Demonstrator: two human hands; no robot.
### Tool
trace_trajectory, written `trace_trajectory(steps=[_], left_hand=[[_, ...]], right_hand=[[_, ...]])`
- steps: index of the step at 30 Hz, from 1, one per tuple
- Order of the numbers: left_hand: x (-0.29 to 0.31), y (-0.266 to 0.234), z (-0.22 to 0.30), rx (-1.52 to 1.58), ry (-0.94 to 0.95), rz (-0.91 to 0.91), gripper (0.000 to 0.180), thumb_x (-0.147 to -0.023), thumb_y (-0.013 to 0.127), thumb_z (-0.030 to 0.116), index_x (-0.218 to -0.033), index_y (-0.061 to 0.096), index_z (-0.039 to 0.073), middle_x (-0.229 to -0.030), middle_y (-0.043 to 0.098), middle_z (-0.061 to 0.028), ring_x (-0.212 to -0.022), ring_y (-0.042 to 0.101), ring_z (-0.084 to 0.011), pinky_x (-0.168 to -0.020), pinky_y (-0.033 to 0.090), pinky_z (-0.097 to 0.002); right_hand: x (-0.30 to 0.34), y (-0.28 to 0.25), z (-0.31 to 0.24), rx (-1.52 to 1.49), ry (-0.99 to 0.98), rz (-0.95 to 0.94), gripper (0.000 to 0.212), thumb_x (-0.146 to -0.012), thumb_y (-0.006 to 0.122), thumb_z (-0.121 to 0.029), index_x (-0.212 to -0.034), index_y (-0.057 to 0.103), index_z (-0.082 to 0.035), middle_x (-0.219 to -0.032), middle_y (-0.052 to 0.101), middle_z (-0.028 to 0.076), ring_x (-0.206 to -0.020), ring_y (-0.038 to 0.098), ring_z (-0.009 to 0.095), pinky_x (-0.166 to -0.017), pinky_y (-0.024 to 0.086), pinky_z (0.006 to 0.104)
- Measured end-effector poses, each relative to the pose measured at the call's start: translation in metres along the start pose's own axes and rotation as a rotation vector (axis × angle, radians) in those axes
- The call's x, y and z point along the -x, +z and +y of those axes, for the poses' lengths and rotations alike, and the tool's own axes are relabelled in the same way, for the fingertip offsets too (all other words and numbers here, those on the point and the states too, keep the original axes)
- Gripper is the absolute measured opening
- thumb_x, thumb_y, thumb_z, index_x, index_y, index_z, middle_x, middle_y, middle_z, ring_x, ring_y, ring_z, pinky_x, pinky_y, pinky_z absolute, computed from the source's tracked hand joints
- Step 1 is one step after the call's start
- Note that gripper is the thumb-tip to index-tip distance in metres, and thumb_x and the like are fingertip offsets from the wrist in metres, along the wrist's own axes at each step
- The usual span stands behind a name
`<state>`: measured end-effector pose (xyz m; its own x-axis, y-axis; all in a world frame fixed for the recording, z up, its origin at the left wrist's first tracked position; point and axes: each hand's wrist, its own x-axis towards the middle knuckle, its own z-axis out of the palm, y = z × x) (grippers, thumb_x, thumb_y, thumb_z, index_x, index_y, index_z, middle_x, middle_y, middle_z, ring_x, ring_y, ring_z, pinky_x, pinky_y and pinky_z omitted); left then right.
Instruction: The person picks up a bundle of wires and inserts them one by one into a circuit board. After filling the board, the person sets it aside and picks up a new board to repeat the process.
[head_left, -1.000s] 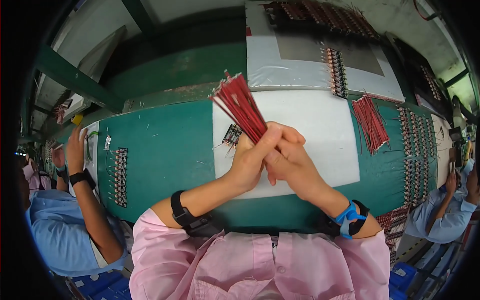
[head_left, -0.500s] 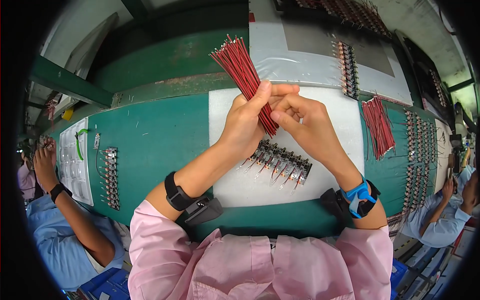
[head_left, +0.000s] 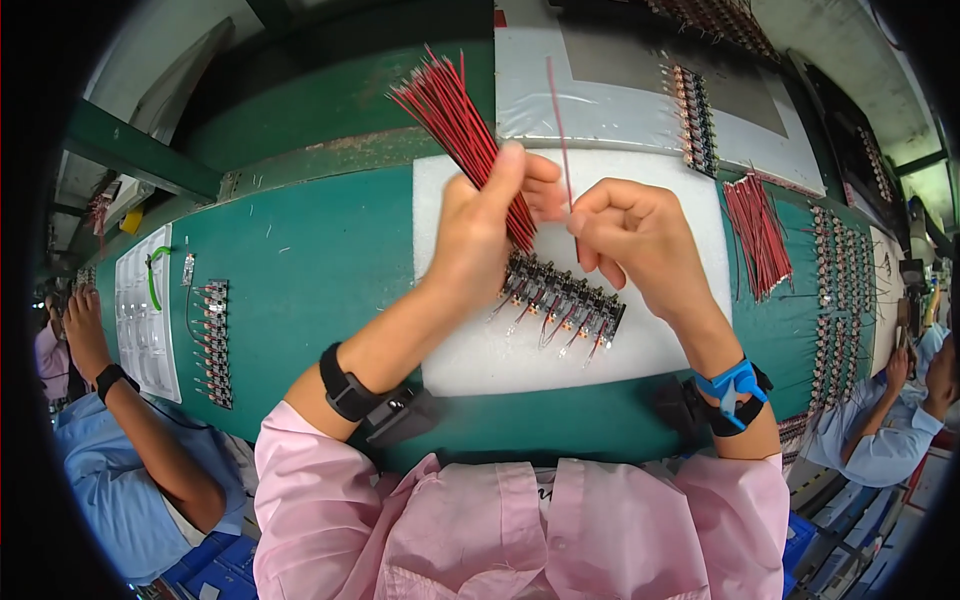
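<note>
A thick bundle of red and black wires (head_left: 455, 115) leans up and to the left out of my left hand (head_left: 478, 225), whose fingers are wrapped round its lower part. Between the thumb and fingers of my right hand (head_left: 625, 235) a single red wire (head_left: 562, 125) is pinched, standing nearly upright and slightly blurred. Below both hands a row of small circuit boards (head_left: 565, 308) with short wires and clear tips lies slanted on a white foam sheet (head_left: 480, 365). The right hand is apart from the bundle.
A second pile of red wires (head_left: 757, 235) lies right of the foam. More board rows stand at the far right (head_left: 840, 300), on a grey panel (head_left: 600, 120) and at left (head_left: 212, 345). Green pliers (head_left: 154, 278) rest on a white tray (head_left: 135, 330). Co-workers sit at both sides.
My right hand has drawn one red wire away from the bundle and moved slightly right. The left hand, still holding the bundle, has shifted a little left.
</note>
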<state>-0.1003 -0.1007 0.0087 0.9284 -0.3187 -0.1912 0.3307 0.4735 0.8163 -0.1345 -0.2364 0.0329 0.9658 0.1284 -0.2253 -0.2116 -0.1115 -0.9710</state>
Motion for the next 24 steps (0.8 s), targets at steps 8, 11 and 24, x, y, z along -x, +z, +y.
trace_trajectory(steps=[8,11,24], left_hand=[[0.019,-0.009,0.000,-0.612,-0.057,-0.336,0.025,-0.080,0.052,0.026,-0.080,0.052,0.001,-0.048,0.037,0.0055,-0.037,0.030,-0.0037,-0.037,0.024,-0.0185],[0.026,-0.006,-0.005,-0.678,-0.021,-0.403,0.017,-0.075,0.053,0.018,-0.069,0.052,0.002,-0.054,0.040,0.0042,-0.048,0.035,-0.0035,-0.043,0.029,-0.0206],[0.044,0.004,0.003,-0.881,0.028,-0.576,0.014,-0.074,0.051,0.011,-0.071,0.055,-0.002,-0.051,0.045,-0.0003,-0.047,0.037,-0.0056,-0.042,0.031,-0.0228]], right_hand=[[0.022,-0.006,0.023,-0.192,-0.121,0.092,0.008,-0.077,0.050,-0.007,-0.074,0.048,0.000,-0.058,0.054,0.008,-0.040,0.046,0.010,-0.039,0.035,0.0193],[0.030,-0.004,0.028,-0.210,-0.140,0.131,0.008,-0.077,0.050,-0.007,-0.072,0.048,0.000,-0.059,0.054,0.008,-0.043,0.047,0.009,-0.040,0.035,0.0190],[0.064,0.001,0.035,-0.196,-0.076,0.128,0.006,-0.073,0.054,-0.001,-0.073,0.052,0.004,-0.065,0.055,0.008,-0.053,0.050,0.009,-0.050,0.041,0.0219]])
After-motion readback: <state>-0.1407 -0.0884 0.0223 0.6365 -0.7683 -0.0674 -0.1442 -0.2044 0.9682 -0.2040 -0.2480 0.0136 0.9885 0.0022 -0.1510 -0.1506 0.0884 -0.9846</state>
